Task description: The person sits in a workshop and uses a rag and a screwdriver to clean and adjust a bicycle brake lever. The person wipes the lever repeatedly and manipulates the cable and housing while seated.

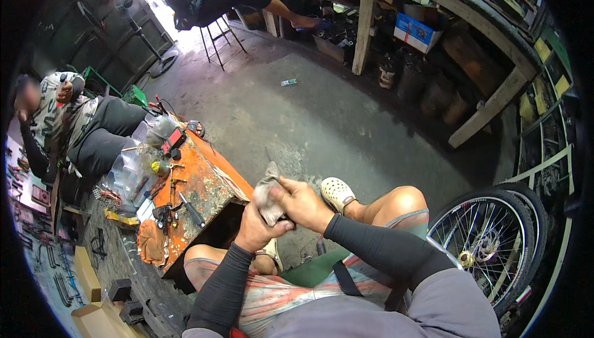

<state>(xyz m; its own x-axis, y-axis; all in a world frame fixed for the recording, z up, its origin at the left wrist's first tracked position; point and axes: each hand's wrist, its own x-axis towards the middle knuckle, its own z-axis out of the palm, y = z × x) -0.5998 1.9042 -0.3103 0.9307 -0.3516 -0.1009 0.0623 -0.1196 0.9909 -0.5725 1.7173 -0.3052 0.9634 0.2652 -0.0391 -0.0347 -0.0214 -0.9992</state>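
Observation:
A crumpled, greyish-white rag (266,205) is bunched between my two hands, above my lap. My left hand (252,230) is closed round its lower left side, fingers curled. From the right, my right hand (303,205) presses onto the cloth with thumb and fingers. Whether something small is wrapped inside the rag cannot be seen. Just left of my hands stands a worn orange bench (204,180) with chipped paint. On it lie a black-handled tool (192,209), a red and black device (174,140), clear plastic bags (127,174) and an orange-brown cloth (150,242).
Bicycle wheels (486,239) lean close by my right side. A person (59,112) sits beyond the bench at left; another person sits on a stool (216,44) at the back. A wooden workbench (365,25) with cans and boxes beneath runs along the far right.

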